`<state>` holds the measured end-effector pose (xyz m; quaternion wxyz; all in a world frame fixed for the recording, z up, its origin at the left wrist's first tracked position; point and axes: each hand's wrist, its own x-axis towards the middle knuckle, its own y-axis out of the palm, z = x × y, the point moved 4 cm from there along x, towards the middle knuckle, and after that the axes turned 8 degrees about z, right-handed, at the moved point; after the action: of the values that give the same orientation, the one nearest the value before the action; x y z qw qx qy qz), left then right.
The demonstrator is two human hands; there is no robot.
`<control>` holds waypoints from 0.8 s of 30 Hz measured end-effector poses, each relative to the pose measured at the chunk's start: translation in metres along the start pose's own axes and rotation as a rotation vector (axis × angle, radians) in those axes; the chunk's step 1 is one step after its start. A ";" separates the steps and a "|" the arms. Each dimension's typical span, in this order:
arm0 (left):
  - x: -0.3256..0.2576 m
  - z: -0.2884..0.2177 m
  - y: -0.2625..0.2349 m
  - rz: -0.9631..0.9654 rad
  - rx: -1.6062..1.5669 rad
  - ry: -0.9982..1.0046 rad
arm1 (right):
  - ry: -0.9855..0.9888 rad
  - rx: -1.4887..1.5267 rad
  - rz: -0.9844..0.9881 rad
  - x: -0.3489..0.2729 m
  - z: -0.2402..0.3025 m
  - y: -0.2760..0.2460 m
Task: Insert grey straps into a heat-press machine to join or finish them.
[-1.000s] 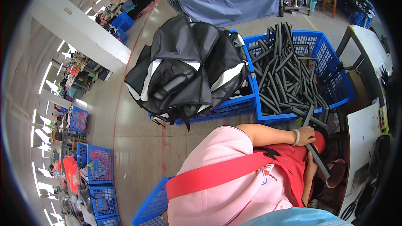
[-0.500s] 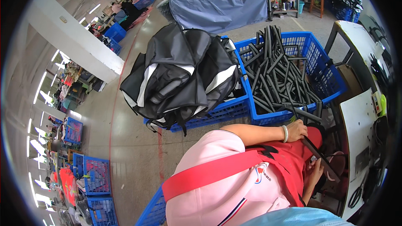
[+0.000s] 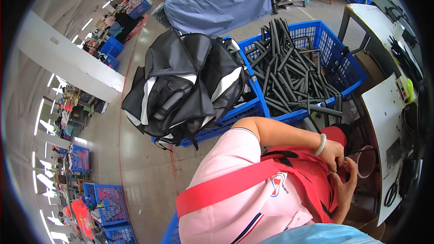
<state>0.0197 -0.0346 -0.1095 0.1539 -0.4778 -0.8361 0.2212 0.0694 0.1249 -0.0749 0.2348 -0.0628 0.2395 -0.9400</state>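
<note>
My left hand [image 3: 332, 153], with a pale bangle at the wrist, is closed in front of the red apron [image 3: 300, 171]. Its fingertips meet those of my right hand [image 3: 344, 183], which pinches from below with thumb and forefinger. Between them is a short dark end of what looks like a grey-black tube; my fingers hide most of it. Just beyond my left wrist a dark tube [image 3: 312, 124] sticks up toward the blue crate [image 3: 289, 116], which is heaped with grey-black bent tubes [image 3: 289, 72].
Left of that crate, another blue crate [image 3: 217, 129] overflows with black and white sewn fabric pieces [image 3: 181, 77]. At the right stands a white-topped work table [image 3: 384, 122] with scissors [image 3: 391, 193] on it. A pink round container [image 3: 365, 160] sits beside my hands. A grey cloth-covered stack [image 3: 217, 4] is farther off.
My hands have come together; before, they were apart, with a long dark strip-like piece slanting past them. That length no longer shows. The whole view has shifted slightly.
</note>
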 end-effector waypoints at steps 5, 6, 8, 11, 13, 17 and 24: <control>0.024 -0.048 -0.037 0.066 -0.362 0.114 | -0.061 0.509 0.044 0.003 0.026 -0.008; 0.022 -0.063 -0.045 0.071 -0.406 0.086 | -0.079 0.525 0.036 0.003 0.032 -0.013; 0.024 -0.079 -0.050 0.053 -0.478 0.083 | -0.116 0.398 -0.069 0.003 0.043 -0.021; 0.029 -0.103 -0.046 0.136 -0.751 0.133 | -0.123 0.185 -0.150 -0.007 0.065 -0.041; 0.030 -0.131 -0.047 0.239 -0.844 0.056 | -0.137 0.081 -0.157 -0.022 0.075 -0.063; 0.040 -0.133 -0.065 0.208 -0.733 -0.072 | -0.107 -0.490 0.009 -0.019 0.051 -0.106; 0.122 -0.090 -0.068 -0.109 0.465 0.270 | 0.130 -0.769 -0.120 -0.007 0.005 -0.145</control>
<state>-0.0485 0.0611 0.0080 0.3813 -0.4091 -0.7592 0.3328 0.0169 0.2390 -0.0010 0.1230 -0.1005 0.5846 -0.7956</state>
